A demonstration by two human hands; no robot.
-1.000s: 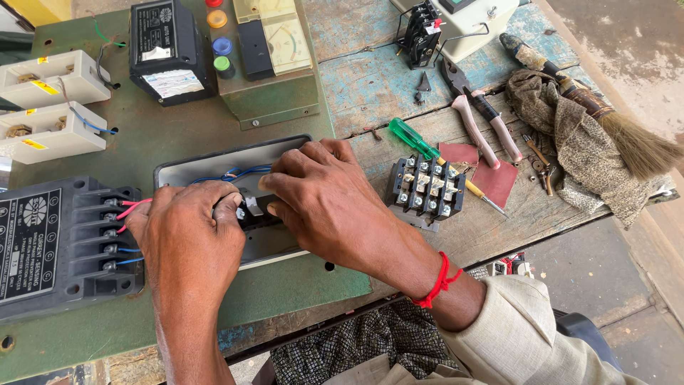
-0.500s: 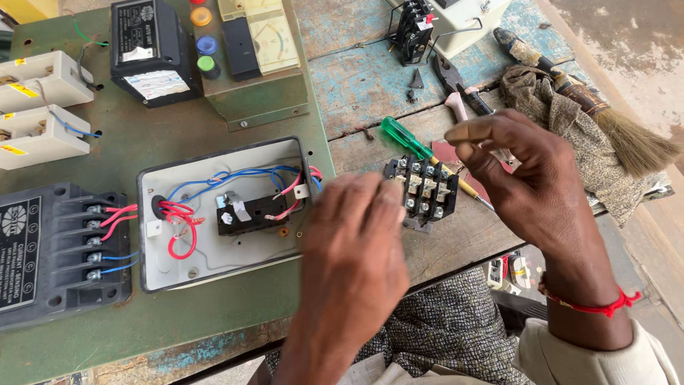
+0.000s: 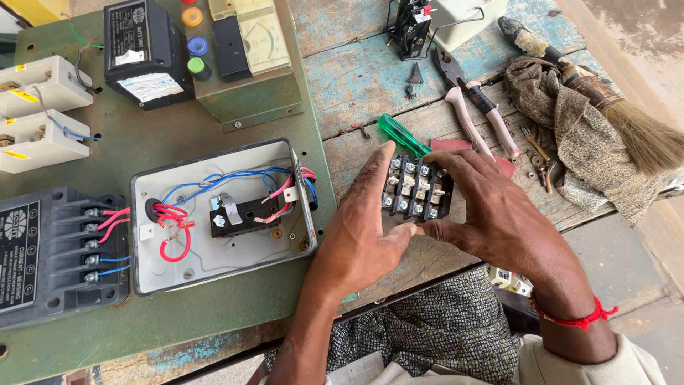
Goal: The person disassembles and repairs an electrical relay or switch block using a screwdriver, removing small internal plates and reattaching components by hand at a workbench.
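I see both hands meeting just right of the frame's centre, around a black terminal block (image 3: 415, 187) with rows of silver screws that lies on the worn wooden bench (image 3: 370, 78). My left hand (image 3: 363, 228) comes up from the bottom centre, forearm angled up and to the right, palm down, fingers stretched long and together along the block's left edge, thumb reaching under its lower edge. My right hand (image 3: 499, 214) enters from the lower right, a red thread (image 3: 570, 319) on its wrist, fingers curled over the block's right side and top, thumb pressed at its lower edge, touching the left thumb. Both hands are half open, cupping the block between them rather than clenched. Just above the block, a green-handled screwdriver (image 3: 400, 135) lies on the bench. Left of centre sits an open grey enclosure (image 3: 214, 264) with red and blue wires.
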